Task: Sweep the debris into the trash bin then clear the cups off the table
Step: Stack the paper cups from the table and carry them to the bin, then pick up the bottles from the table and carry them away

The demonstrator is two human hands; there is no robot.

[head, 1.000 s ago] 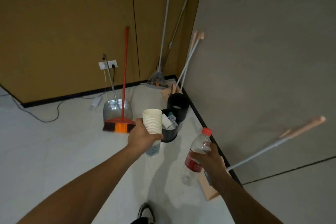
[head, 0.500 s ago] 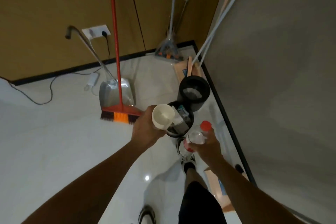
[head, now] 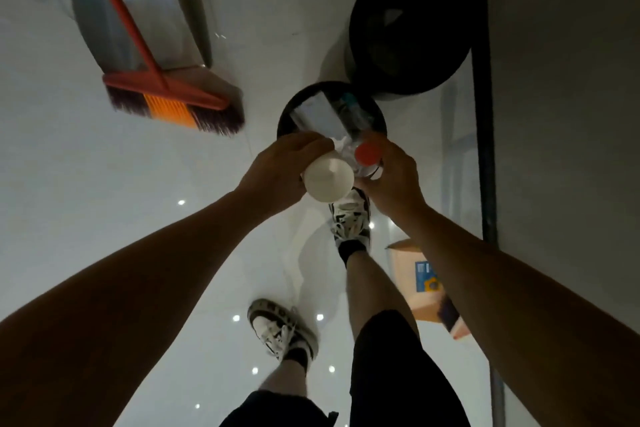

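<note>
Left hand [head: 277,173] grips white paper cup stack [head: 329,180], right hand [head: 391,180] grips red-capped clear plastic bottle [head: 367,157], both over small round black trash bin [head: 294,107] holding paper and wrappers.

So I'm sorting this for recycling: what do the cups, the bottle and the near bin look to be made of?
The stack of cups in the left hand looks like matte off-white paper, with no gloss. The bottle in the right hand seems to be clear plastic, see-through under a glossy red cap. The near bin looks like black plastic with a smooth rim, though it is too dark to be sure.
</note>
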